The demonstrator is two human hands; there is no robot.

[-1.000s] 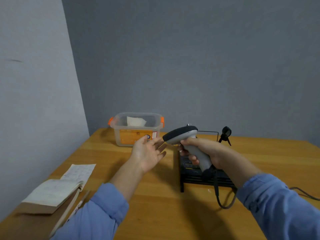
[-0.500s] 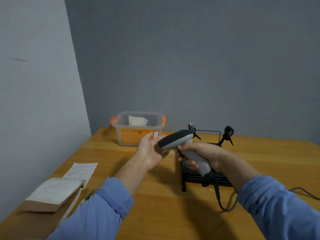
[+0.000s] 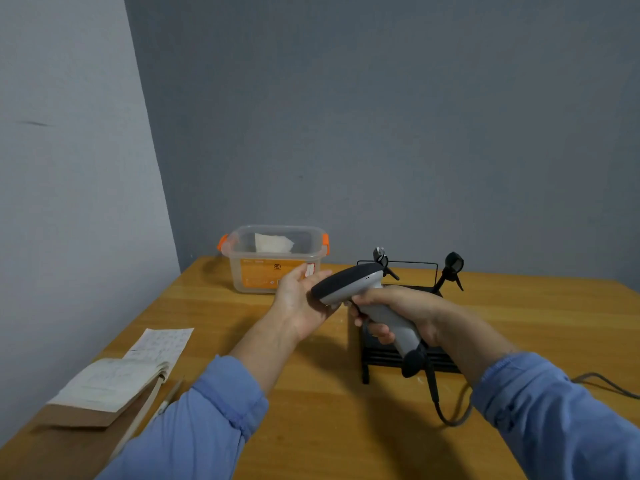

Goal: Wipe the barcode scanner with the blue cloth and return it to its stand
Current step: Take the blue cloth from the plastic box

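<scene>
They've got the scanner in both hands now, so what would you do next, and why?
Probably free the left hand to fetch a cloth: the right hand already grips the scanner by its handle, and no blue cloth is in view, only something white in the plastic box.

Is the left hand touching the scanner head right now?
Touching. In the head view, the left hand is cupped against the front of the scanner, palm and fingers meeting its dark head with no gap, while the right hand grips the handle.
</scene>
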